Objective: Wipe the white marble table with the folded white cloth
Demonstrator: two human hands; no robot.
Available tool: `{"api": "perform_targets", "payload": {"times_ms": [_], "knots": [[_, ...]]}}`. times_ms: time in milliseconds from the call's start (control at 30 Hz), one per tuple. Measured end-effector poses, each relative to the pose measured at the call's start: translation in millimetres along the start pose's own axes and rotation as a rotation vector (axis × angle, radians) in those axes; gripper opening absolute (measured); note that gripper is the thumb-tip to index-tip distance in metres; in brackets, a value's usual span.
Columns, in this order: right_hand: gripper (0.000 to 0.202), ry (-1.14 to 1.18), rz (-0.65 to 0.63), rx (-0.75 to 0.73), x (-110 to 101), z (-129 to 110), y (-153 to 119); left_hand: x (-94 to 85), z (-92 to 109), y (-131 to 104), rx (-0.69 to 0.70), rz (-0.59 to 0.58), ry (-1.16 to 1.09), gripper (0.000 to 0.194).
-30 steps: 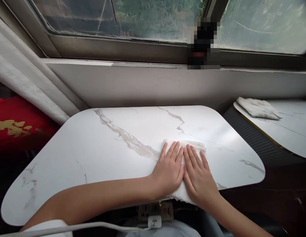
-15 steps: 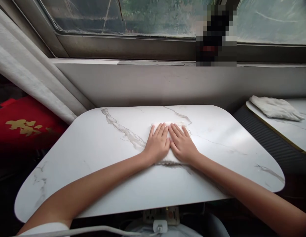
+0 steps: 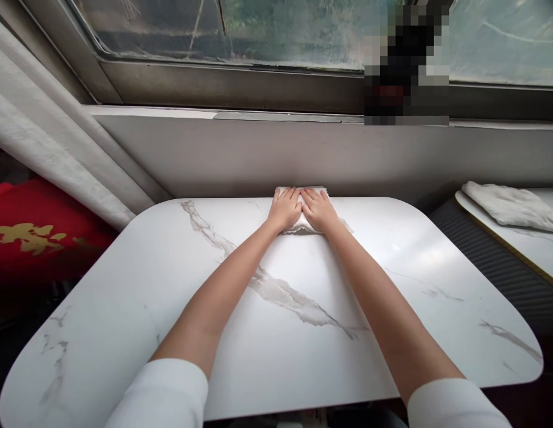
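Both arms stretch across a white marble-patterned table (image 3: 169, 297) to its far edge. My left hand (image 3: 284, 211) lies flat on a folded white cloth (image 3: 302, 226), fingers extended and pointing away from me. Beside it, my right hand (image 3: 319, 211) presses flat on the same cloth, its thumb close to the left thumb. The cloth's far end reaches the table's back edge by the wall, and its near edge shows between the wrists. Part of the cloth is hidden under the palms.
A wall panel (image 3: 241, 154) rises behind the table, below a window (image 3: 267, 35). A pale curtain (image 3: 44, 119) hangs at the left above a red cloth with gold markings (image 3: 80, 249). At the right, another white cloth (image 3: 512, 205) rests on a second table (image 3: 539, 241).
Both hands and the cloth under them have slid forward, from the table's middle to its far edge. My arms are now straighter, and the view has shifted slightly.
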State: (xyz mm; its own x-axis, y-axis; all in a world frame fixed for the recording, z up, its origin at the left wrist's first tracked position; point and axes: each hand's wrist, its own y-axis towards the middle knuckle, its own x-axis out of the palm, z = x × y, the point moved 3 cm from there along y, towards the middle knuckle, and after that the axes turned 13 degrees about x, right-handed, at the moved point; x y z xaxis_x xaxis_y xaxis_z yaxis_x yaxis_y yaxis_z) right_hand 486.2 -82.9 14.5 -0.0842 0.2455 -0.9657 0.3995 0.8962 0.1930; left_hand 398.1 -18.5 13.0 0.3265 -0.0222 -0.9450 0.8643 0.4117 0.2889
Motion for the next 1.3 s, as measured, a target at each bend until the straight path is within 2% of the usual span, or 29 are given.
{"api": "perform_targets", "payload": {"times_ms": [200,367,467,567,733,800,900,1000,1100,1200,1300], "knots": [[0.054,-0.021,0.010,0.002,-1,-1,-6,-0.7,5,-7,-0.022,-0.012,-0.011,0.048],[0.054,-0.040,-0.002,-0.004,-7,-12,-40,-8.0,19,-36,0.003,-0.033,-0.004,0.049],[0.054,-0.032,-0.004,0.012,-13,-26,-79,-15.8,35,-70,0.060,-0.034,-0.004,0.049],[0.056,0.026,-0.026,0.044,-19,-40,-131,-27.8,55,-117,0.138,-0.034,-0.029,0.049],[0.058,0.265,-0.092,-0.044,-28,-63,-216,-53.7,86,-199,0.215,-0.037,-0.076,0.048],[0.061,0.340,-0.097,-0.087,-32,-73,-239,-62.7,93,-225,0.220,-0.041,-0.068,0.049],[0.063,0.395,-0.124,-0.131,-35,-88,-258,-72.3,96,-251,0.205,-0.044,-0.038,0.051],[0.063,0.394,-0.158,-0.160,-36,-103,-259,-76.9,91,-264,0.188,-0.046,-0.016,0.052],[0.061,0.339,-0.191,-0.200,-32,-114,-239,-76.4,75,-262,0.143,-0.051,0.005,0.051],[0.059,0.255,-0.211,-0.240,-24,-122,-201,-71.6,49,-245,0.047,-0.046,0.044,0.049],[0.058,0.183,-0.188,-0.247,-14,-128,-152,-64.3,18,-215,-0.038,-0.037,0.080,0.050]]}}
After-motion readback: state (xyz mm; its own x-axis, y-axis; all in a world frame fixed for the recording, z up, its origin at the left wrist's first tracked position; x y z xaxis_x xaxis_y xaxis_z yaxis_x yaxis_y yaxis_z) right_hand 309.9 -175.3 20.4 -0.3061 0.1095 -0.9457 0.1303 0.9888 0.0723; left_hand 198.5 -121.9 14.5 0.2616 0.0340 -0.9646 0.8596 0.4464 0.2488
